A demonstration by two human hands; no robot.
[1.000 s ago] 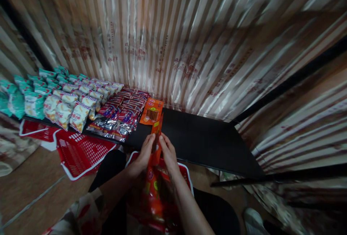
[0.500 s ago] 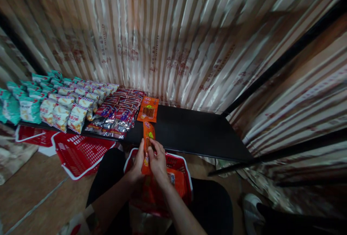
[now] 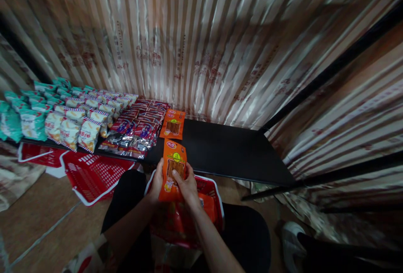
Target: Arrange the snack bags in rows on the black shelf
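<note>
An orange snack packet point(image 3: 175, 160) with a picture of brown strips faces up between my two hands. My left hand point(image 3: 156, 184) grips its left edge, and my right hand point(image 3: 186, 184) holds the right edge with the thumb lying across the front. Under my wrists stands a red basket point(image 3: 217, 206) with a white rim, holding more orange packets point(image 3: 206, 206). Just beyond the held packet, another orange packet point(image 3: 172, 123) lies flat on the black shelf point(image 3: 226, 151), beside the rows of dark red packets point(image 3: 141, 126).
White snack bags point(image 3: 90, 134) and green bags point(image 3: 33, 124) stand in rows on the shelf's left. A second red basket point(image 3: 94, 174) sits on the floor below them. A striped curtain point(image 3: 201, 46) hangs behind, with black frame bars point(image 3: 315, 80) at right.
The orange packet, earlier seen edge-on and narrow, now faces up broadly at the shelf's front edge. My right thumb has come onto its front. The view has shifted slightly.
</note>
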